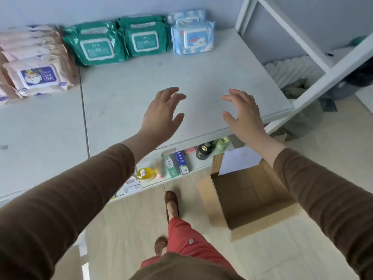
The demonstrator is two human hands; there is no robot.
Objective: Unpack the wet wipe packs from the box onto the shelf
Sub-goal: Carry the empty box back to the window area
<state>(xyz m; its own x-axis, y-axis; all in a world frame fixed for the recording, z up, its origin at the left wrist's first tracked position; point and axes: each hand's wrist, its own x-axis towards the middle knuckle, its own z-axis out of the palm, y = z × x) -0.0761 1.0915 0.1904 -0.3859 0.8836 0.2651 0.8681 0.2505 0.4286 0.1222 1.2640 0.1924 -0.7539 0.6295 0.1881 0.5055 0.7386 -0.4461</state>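
Both her left hand point(161, 112) and right hand point(243, 114) hover empty, fingers spread wide, over the shelf point(201, 77) where the wipe packs point(96, 47) sit at the back, and the emptied-looking box point(250, 199) by her foot could trip her.

Lower shelf clutter and floor
A yellow bottle point(145, 173), upright toothpaste boxes point(177, 164) and a black cap point(204, 151) sit below; pale tiled floor point(129, 223).

Single head-worn camera is looking steeply down and forward, close above the shelf point(201, 77) (box point(252, 199) at 5 o'clock).
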